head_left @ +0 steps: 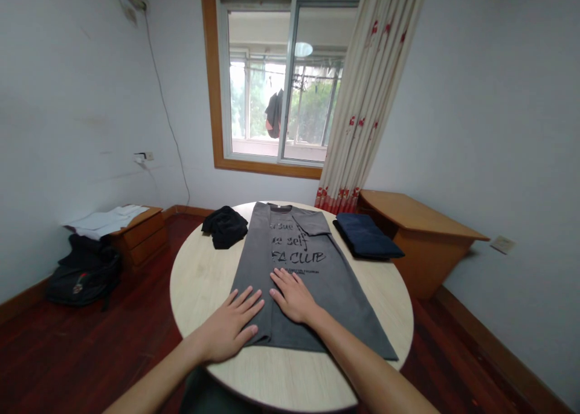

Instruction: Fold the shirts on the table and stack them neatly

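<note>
A grey T-shirt [344, 305] with black lettering lies spread on the round table, its collar toward the window. Its left side is folded inward in a long strip that covers part of the lettering, and the right sleeve lies folded in over the chest. My left hand [229, 326] rests flat with fingers spread on the lower left edge of the folded strip. Palm down, my right hand [292, 296] presses on the shirt just below the lettering, fingers stretched out. Neither hand grips the cloth.
The pale round table [199, 287] also carries a crumpled black garment [225, 226] at left and a folded dark blue garment [369, 236] at right. Beyond stand a wooden desk [421, 220] and a curtain [362, 112]. A black backpack [84, 275] sits beside a low cabinet [142, 236].
</note>
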The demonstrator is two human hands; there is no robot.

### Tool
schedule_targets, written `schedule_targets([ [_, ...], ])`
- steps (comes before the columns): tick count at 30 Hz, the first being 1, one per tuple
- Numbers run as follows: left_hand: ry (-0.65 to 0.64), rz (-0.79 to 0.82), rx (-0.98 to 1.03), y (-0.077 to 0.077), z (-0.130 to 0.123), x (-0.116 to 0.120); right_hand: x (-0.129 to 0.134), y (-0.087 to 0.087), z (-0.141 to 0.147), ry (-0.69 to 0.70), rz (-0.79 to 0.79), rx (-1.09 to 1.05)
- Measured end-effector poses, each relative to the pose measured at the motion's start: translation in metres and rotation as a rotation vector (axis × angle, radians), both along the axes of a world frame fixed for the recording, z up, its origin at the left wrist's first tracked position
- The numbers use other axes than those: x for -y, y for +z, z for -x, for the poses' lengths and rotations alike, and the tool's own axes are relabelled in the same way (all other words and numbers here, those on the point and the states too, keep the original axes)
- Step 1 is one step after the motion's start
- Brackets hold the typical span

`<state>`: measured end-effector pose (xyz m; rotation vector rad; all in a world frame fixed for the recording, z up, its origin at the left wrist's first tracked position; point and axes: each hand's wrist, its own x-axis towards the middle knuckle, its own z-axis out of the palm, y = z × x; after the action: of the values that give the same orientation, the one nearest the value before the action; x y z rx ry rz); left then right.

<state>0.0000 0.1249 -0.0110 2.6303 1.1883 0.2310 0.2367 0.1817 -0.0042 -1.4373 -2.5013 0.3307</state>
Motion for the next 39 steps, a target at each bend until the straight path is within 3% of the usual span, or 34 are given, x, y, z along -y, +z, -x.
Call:
schedule_targets([
  [3,-0.098,0.064,0.04,0.015,0.003,0.015,-0.006,-0.001,-0.012,-0.051,0.003,-0.006],
  [5,-0.147,0.121,0.092,0.029,0.0,0.012,-0.012,0.0,-0.019,-0.119,0.006,-0.005],
  [8,-0.073,0.159,0.127,0.047,-0.013,-0.024,-0.02,-0.001,-0.027,-0.217,-0.013,-0.015],
  [10,0.054,0.071,0.174,0.052,-0.025,-0.062,-0.023,-0.004,-0.03,-0.251,-0.037,-0.033],
  [14,0.171,-0.036,0.184,0.045,-0.05,-0.135,-0.023,-0.011,-0.033,-0.254,-0.068,-0.081],
  [18,0.281,-0.051,0.044,0.015,-0.062,-0.167,-0.024,-0.014,-0.035,-0.265,-0.067,-0.143],
  [21,0.293,-0.061,-0.1,-0.005,-0.063,-0.166,-0.026,-0.013,-0.039,-0.299,-0.077,-0.176],
  [23,0.251,-0.057,-0.116,-0.011,-0.062,-0.158,-0.028,-0.009,-0.048,-0.369,-0.094,-0.168],
  [29,0.16,-0.032,-0.01,-0.003,-0.071,-0.138,-0.029,0.007,-0.115,-0.793,-0.111,0.054],
  [33,0.052,0.005,0.062,0.0,-0.078,-0.135,-0.02,0.012,-0.162,-0.891,0.022,0.059],
  [35,0.015,0.019,0.077,-0.001,-0.079,-0.135,-0.013,0.015,-0.176,-0.88,0.122,-0.043],
  [39,-0.006,-0.009,0.129,-0.002,-0.077,-0.136,-0.001,0.029,-0.187,-0.792,0.467,-0.357],
])
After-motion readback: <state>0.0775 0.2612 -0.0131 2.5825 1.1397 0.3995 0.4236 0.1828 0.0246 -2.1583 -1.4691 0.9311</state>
